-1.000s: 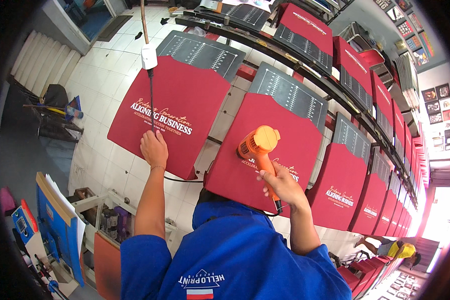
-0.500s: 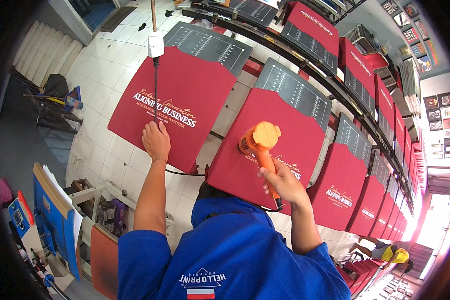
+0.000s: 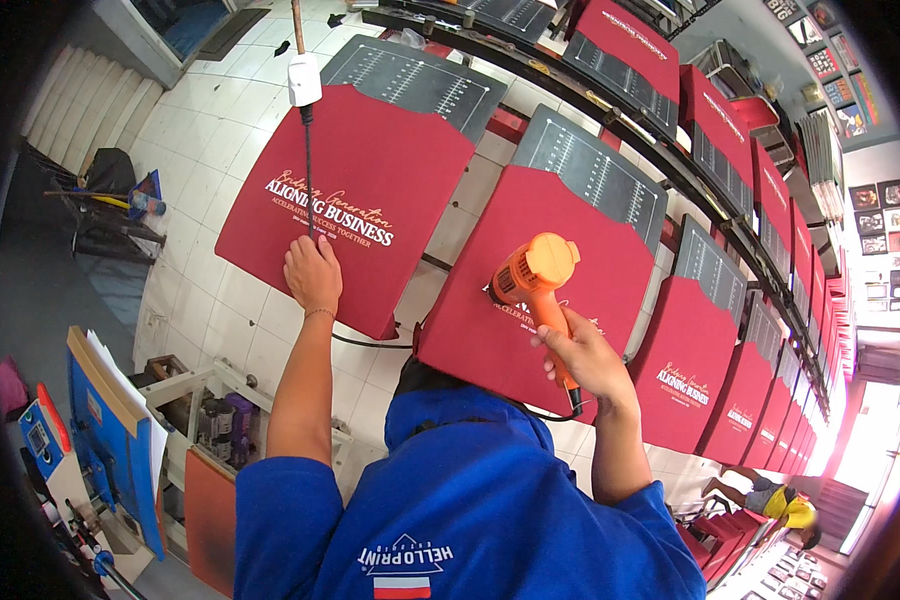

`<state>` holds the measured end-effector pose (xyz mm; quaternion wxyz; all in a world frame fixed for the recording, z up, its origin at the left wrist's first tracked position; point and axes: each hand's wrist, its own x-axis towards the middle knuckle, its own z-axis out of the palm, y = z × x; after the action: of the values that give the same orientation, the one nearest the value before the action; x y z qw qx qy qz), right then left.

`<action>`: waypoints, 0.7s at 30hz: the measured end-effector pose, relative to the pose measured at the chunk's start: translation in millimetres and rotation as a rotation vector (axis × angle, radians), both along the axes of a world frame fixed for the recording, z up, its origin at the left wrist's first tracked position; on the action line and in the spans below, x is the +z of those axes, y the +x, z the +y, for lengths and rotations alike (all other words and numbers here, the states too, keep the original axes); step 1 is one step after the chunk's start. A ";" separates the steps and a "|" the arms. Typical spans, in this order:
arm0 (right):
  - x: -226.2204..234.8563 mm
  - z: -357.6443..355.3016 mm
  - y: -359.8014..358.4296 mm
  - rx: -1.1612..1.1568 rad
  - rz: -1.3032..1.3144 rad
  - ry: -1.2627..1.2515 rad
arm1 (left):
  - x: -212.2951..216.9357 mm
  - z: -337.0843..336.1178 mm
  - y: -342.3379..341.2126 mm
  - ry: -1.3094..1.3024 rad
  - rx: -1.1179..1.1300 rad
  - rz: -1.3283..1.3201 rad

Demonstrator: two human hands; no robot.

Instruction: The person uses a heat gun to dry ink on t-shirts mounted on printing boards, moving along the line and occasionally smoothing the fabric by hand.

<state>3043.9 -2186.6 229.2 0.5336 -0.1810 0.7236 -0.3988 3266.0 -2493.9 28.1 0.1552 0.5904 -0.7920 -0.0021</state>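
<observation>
My right hand is closed around the handle of an orange heat gun, with the thumb lying along its side. The body of the gun is above my fingers, ahead of the hand and a little to its left, and its dark nozzle is turned to the left. The gun hangs over the second red cloth and hides part of the white and gold print there. From the lower end of the handle, just beside my wrist, comes out a black cord. My left hand is well apart from the gun, over the lower part of the first red cloth, just below its print. Its fingers are bent, and a black cable comes down to them from a white plug connector; whether they are clenched on it, I cannot tell. Each of these two cloths lies on a dark grey board or its neighbour, whose marked upper end is uncovered. To the right of my right hand is a third red cloth.
</observation>
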 end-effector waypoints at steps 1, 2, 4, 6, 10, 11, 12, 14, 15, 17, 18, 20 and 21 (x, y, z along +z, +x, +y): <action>-3.2 0.9 1.9 -0.017 0.015 -0.008 | -0.1 0.1 0.4 0.000 -0.001 0.002; -5.2 1.8 2.9 -0.034 0.031 -0.018 | -0.5 0.0 0.4 -0.001 -0.003 0.005; -0.2 2.1 2.4 -0.008 0.019 0.003 | -0.5 0.3 0.1 0.000 0.000 0.004; 0.3 4.2 1.7 -0.008 0.017 0.015 | -0.2 0.1 -0.4 0.006 0.007 -0.004; -3.8 10.2 2.1 -0.029 0.040 0.020 | -1.3 -0.3 0.1 0.027 -0.015 0.013; -3.3 10.7 2.9 -0.025 0.047 0.021 | -1.1 -0.5 0.4 0.034 -0.011 0.009; -1.5 11.3 1.0 -0.018 0.032 0.027 | -0.9 -0.5 0.7 0.040 -0.007 0.005; 2.8 12.7 -5.5 -0.005 0.004 0.037 | -0.7 0.2 0.3 0.019 -0.009 0.021; 0.7 14.1 -3.7 -0.021 0.022 0.031 | -0.6 0.3 -0.6 0.008 -0.010 0.030; -6.1 17.0 1.8 -0.049 0.058 0.019 | -2.4 -1.3 0.3 0.002 -0.002 -0.002; -4.7 18.0 -0.5 -0.039 0.041 0.024 | -3.1 -1.5 0.8 -0.002 0.004 -0.019; -0.7 20.0 -7.4 -0.019 0.006 0.033 | -2.2 -0.6 0.0 0.008 0.004 -0.015; -1.4 20.2 -4.5 -0.046 0.029 0.023 | -1.3 -0.3 -0.6 0.013 0.004 -0.013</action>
<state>3039.3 -2166.5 227.8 0.5160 -0.1641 0.7395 -0.4000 3265.3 -2494.2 26.8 0.1462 0.5930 -0.7918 -0.0029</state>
